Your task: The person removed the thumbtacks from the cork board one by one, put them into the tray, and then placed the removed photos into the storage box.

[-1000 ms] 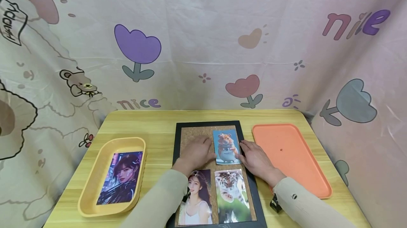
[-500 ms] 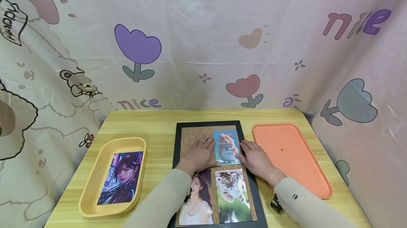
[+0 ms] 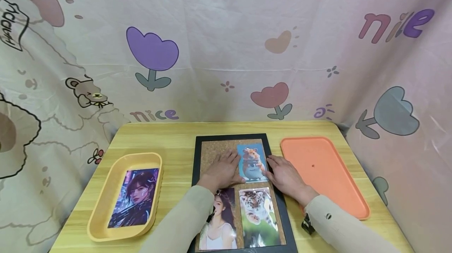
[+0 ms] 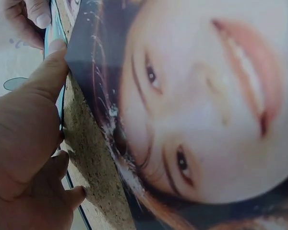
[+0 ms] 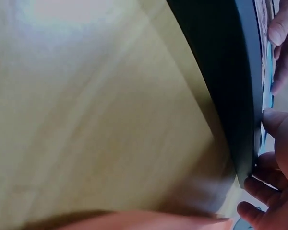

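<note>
A blue hamster picture card (image 3: 252,161) lies in the upper right of a cork board (image 3: 212,149) with a black frame (image 3: 231,137). My left hand (image 3: 222,170) lies flat over the cork, fingertips and thumb touching the card's left edge. At the card's right side, my right hand (image 3: 287,178) rests over the frame's edge, thumb on the card's lower right corner. In the right wrist view its fingers (image 5: 261,191) lie along the frame's outer side. Below are a picture card of a person (image 3: 222,231) and a tiger card (image 3: 257,213); the left wrist partly covers the former.
Left of the board, a yellow tray (image 3: 92,221) holds a dark purple picture card (image 3: 135,198). An orange tray (image 3: 328,174) lies to the right, close to the right forearm. A patterned cloth (image 3: 212,49) hangs behind the wooden table (image 3: 173,143).
My left hand has shifted right and its fingers have straightened against the hamster card's left edge, with the thumb over its lower corner. The right hand and the cards have hardly moved.
</note>
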`<state>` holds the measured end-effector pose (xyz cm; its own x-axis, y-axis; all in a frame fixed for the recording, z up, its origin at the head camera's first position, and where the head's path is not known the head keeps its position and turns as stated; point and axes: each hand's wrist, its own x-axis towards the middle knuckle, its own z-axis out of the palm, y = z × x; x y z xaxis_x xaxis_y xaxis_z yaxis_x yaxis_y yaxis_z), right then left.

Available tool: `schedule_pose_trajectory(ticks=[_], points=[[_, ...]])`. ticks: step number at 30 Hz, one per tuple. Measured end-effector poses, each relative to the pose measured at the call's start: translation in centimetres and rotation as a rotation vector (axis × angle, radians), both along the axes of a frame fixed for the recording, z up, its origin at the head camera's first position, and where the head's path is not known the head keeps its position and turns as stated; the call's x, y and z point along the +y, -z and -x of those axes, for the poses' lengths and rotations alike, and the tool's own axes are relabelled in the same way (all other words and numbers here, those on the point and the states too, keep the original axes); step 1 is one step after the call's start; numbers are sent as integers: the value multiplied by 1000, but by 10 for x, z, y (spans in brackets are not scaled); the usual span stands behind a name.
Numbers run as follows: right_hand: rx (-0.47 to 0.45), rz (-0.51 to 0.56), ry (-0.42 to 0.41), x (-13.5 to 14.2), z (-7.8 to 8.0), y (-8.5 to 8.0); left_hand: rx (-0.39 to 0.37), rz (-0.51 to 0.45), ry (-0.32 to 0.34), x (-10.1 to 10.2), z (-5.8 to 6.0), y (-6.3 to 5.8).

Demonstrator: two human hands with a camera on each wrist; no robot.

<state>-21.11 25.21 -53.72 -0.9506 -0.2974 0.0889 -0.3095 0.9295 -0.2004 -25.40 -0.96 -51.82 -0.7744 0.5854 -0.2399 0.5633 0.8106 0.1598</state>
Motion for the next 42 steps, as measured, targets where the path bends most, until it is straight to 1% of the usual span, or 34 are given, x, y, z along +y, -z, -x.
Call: schedule_pose_trajectory(ticks=[3, 6, 9, 12, 15, 18, 21, 24, 28, 34, 38, 42], points=[[4, -15, -26, 1, 7, -7, -15, 5, -3, -1, 0, 0], [16, -41, -56, 4, 19, -17, -30, 0, -13, -1, 0, 0], [15, -64, -78, 7, 35, -29, -36, -3, -20, 0, 0, 0], [11, -57, -78, 8, 52, -41, -37, 3, -25, 1, 0, 0], [9, -42, -86, 7, 71, -49, -40, 5, -31, 2, 1, 0], [18, -47, -124, 1, 87, -55, -46, 2, -35, 2, 2, 1], [38, -82, -175, -7, 100, -60, -51, 1, -38, 1, 2, 2], [40, -119, -213, -15, 110, -58, -56, 1, -40, 1, 2, 2], [11, -155, -268, -22, 121, -51, -66, 5, -40, 3, 1, 0], [17, -227, -396, -28, 129, -43, -63, 15, -29, 4, 1, 0], [72, -360, -517, -31, 131, -38, -52, 23, -23, 4, 1, 3], [181, -506, -627, -33, 134, -33, -41, 36, -20, 2, 2, 4]])
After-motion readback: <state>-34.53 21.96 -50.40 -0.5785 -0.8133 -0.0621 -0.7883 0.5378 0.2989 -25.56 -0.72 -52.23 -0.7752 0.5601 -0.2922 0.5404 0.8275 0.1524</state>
